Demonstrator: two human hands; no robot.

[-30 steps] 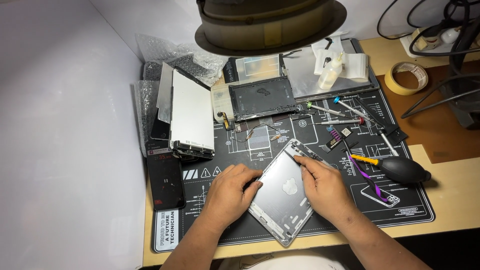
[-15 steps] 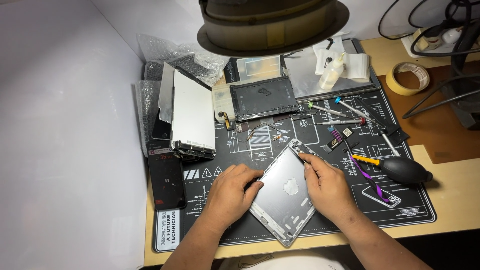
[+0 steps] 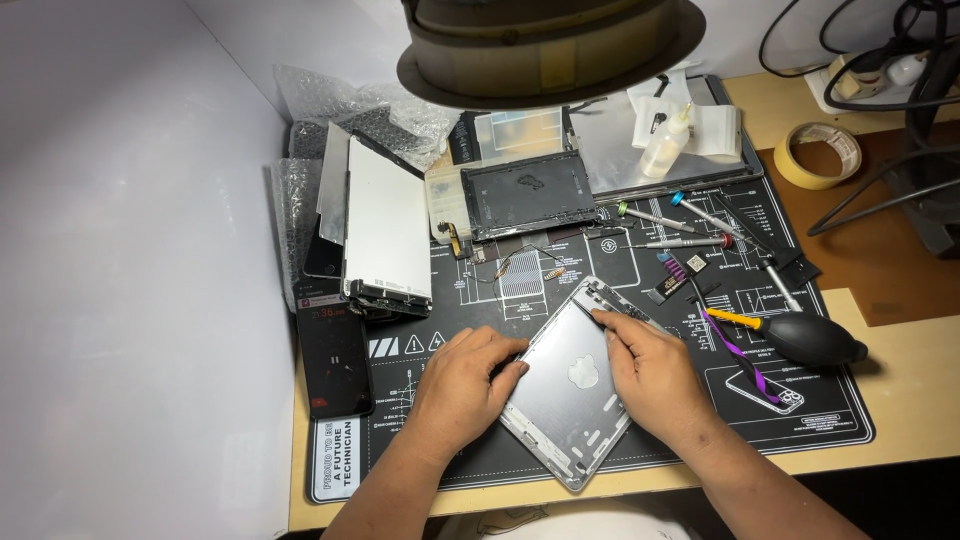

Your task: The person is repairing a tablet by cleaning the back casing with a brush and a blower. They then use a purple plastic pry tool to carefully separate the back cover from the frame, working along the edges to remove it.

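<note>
Black rubber work mat (image 3: 480,450) covers the middle of the desk. A white screen panel (image 3: 385,232) lies at the upper left of it, with a dark phone (image 3: 335,360) just below. A dark tablet frame (image 3: 528,194) sits at the top middle. Small screwdrivers (image 3: 690,222) lie to the right, near a black air blower (image 3: 815,340). A roll of tape (image 3: 818,155) rests at the upper right. A big round lamp (image 3: 545,45) hangs across the top and hides some things behind it.

A silver tablet back shell (image 3: 575,405) lies tilted in the lower middle of the frame. It looks smooth and grey. The left hand (image 3: 462,388) is curled and grips its left edge. The right hand (image 3: 655,375) lies on top, fingers pressing its upper right edge. Both hands cover much of the shell, so the far corner parts are hard to see.
</note>
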